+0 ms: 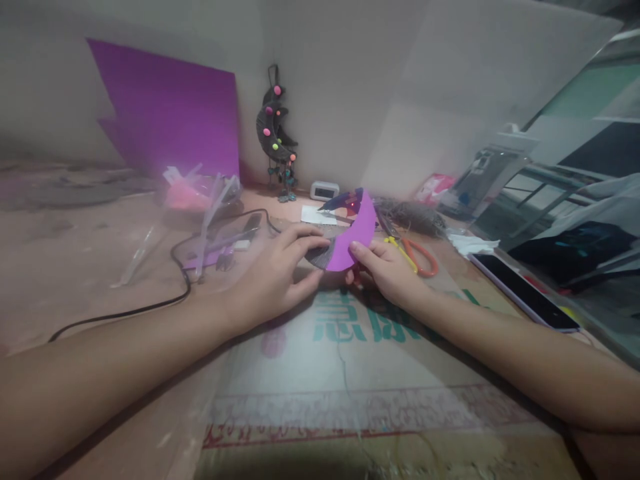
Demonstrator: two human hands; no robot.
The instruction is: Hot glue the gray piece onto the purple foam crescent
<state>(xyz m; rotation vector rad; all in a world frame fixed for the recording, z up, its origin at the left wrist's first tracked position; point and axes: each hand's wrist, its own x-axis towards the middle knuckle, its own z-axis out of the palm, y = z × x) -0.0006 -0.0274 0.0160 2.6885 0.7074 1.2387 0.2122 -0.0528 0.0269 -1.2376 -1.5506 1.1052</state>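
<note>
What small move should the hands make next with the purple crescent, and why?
Probably lay one more grey turn beside the wrapped end: the left hand pinches that end, the right hand holds the purple crescent, and most of it looks bare.

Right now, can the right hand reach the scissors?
Probably yes: the scissors lie just beside the right hand, with nothing between them. But that hand grips the crescent, so it would have to let go first.
</note>
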